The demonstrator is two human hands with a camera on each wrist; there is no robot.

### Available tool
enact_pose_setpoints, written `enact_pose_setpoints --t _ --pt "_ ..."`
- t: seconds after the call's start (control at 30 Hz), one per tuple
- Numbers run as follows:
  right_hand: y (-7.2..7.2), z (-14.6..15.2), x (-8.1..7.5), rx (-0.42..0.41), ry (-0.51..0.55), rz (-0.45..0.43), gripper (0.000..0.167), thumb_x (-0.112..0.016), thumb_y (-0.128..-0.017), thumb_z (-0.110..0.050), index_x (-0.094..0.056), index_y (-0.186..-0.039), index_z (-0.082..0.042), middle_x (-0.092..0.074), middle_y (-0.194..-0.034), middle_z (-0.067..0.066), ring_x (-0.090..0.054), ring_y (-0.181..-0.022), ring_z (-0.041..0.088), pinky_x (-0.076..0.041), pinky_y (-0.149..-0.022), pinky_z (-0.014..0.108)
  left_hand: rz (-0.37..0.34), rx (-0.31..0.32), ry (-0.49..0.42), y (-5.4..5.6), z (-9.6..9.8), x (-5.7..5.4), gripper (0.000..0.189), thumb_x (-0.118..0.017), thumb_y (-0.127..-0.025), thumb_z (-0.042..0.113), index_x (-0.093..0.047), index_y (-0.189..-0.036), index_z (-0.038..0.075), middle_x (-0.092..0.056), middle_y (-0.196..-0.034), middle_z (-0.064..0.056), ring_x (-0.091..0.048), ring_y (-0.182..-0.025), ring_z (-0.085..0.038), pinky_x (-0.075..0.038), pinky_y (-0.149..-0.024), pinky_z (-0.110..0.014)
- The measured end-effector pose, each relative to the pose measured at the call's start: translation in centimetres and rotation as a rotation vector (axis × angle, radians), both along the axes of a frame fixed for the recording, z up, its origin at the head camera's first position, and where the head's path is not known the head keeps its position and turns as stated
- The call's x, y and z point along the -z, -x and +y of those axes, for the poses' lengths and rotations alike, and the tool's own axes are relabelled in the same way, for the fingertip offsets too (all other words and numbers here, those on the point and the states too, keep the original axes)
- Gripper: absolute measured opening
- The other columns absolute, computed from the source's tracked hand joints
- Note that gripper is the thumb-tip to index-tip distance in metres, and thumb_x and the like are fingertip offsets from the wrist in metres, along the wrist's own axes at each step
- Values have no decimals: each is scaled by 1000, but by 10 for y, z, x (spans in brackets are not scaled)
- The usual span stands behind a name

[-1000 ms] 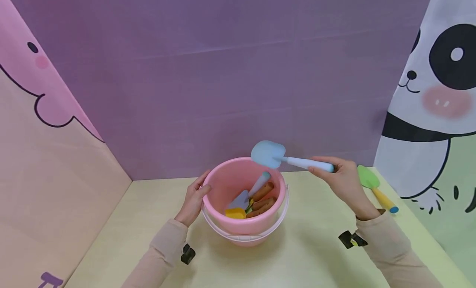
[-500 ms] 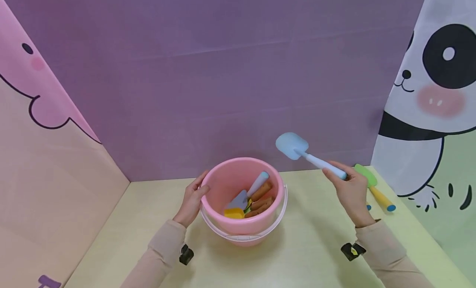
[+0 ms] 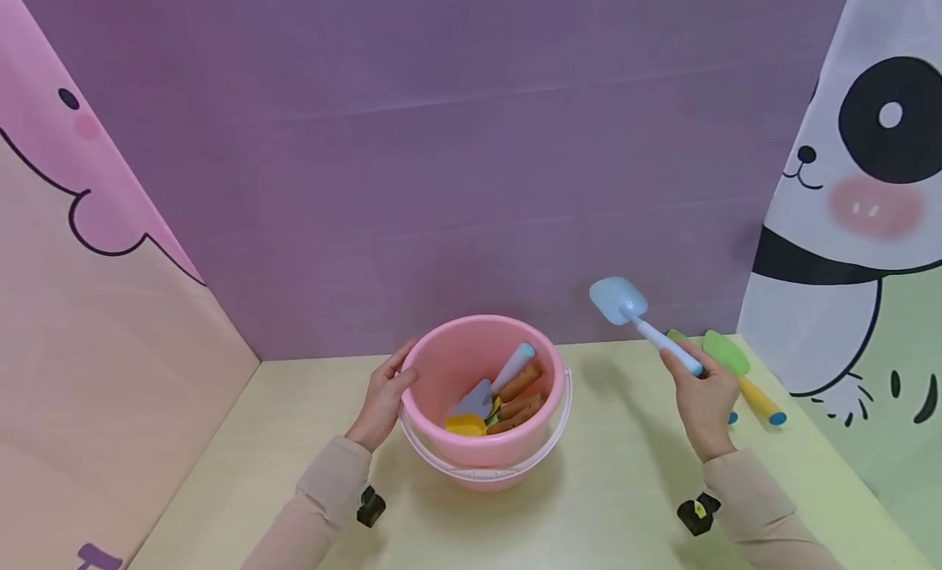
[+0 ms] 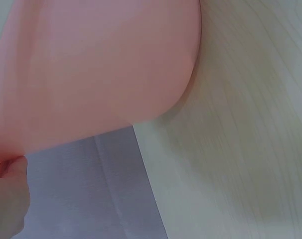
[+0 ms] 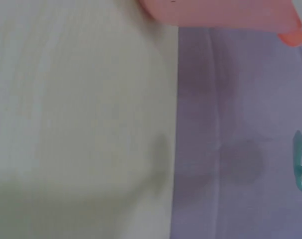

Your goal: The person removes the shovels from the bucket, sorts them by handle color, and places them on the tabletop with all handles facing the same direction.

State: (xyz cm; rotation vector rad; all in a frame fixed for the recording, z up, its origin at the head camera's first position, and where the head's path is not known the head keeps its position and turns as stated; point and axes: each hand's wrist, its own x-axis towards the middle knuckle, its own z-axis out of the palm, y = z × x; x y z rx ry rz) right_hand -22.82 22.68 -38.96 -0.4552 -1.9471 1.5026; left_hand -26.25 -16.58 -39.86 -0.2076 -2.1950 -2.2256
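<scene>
Green tool (image 3: pixel 676 335) mostly hidden behind right hand (image 3: pixel 704 400) with pale-blue shovel (image 3: pixel 625 305).

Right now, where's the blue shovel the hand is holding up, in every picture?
Head: the blue shovel is right of centre, in the right hand.
Left wrist: not in this picture.
Right wrist: cut off at the right edge, below the middle, looking greener.
Shared landmark: the pink bucket, low in the middle for head, upper left for left wrist, top right for right wrist.
</scene>
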Motion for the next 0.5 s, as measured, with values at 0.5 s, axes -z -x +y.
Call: enact_pose_setpoints --t 0.5 --pt "10 14 47 108 -49 -71 40 -71 -78 -30 -68 -109 -5 -65 -92 1 -46 -67 -8 -38 -55 6 4 -16 -13 -2 1 -1 55 -43 -85 2 -37 -140 5 -38 -142 -11 -49 -108 -9 -47 -86 -18"
